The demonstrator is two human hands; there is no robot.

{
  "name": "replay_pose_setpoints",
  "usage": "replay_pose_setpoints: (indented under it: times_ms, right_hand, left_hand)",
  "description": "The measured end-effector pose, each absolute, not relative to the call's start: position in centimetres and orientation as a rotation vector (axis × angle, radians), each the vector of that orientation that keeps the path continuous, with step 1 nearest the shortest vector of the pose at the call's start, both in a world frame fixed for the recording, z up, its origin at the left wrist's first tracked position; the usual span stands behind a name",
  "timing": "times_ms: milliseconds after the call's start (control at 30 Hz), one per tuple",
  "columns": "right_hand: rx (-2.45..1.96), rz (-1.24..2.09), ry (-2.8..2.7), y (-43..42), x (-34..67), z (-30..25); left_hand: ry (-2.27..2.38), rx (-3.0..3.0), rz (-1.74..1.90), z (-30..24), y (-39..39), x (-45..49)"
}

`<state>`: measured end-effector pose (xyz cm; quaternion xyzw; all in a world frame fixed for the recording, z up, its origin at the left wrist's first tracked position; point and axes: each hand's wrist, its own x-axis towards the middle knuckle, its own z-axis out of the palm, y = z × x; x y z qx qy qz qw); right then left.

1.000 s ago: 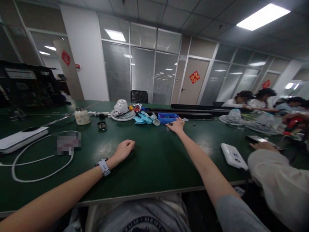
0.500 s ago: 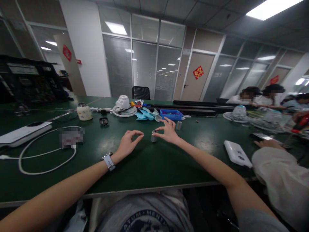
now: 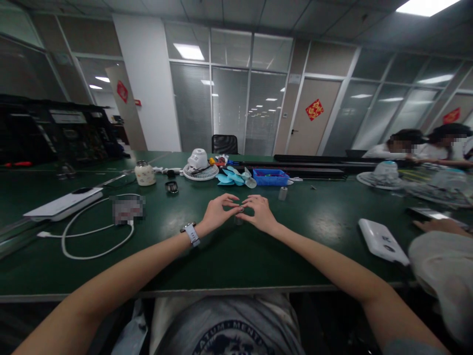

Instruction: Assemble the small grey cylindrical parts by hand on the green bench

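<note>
Whether your left hand or right hand grips anything, I cannot tell: both curl, fingertips meeting. Over the green table, your left has closed the earlier gap. Nearer you than the blue tray, the small grey cylinder shows below your fingertips, partly hidden.

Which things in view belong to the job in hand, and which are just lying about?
In hand:
- small grey cylinder, partly hidden, at the fingertips of left hand and right hand
- second cylinder, probably; looks similar

Apparently lying about, untouched:
- blue tray
- light-blue fan blades
- white fan housing
- patterned bottle
</note>
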<state>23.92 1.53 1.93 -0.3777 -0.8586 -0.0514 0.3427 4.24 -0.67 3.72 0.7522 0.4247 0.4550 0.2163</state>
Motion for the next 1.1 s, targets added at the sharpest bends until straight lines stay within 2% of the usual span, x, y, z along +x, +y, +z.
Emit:
replay_pose_setpoints:
  times_ms: [233, 400, 600, 800, 967, 1100]
  right_hand:
    - [-0.984, -0.032, -2.206, 1.7, 23.8, 1.5]
    - [-0.97, 0.021, -2.199, 1.2, 23.8, 1.7]
    - [-0.995, 0.091, -2.206, 0.8, 23.7, 2.2]
    - [-1.006, 0.104, -2.205, 0.3, 23.5, 2.1]
    - [-1.119, -0.11, -2.154, 2.2, 24.8, 3.5]
    - [-1.432, -0.358, -1.945, 7.1, 28.5, 6.2]
  left_hand:
    - [1.167, 2.113, 1.188, 4.9, -0.4, 5.5]
    - [1.256, 2.131, 1.363, 6.0, -1.1, 3.8]
    - [1.408, 2.037, 1.191, 2.3, -0.8, -1.3]
    - [1.315, 2.009, 0.993, 0.0, -0.2, -2.2]
    - [1.3, 2.022, 0.965, 0.4, -0.3, -2.1]
    - [1.332, 2.038, 0.955, 0.2, -0.2, -2.2]
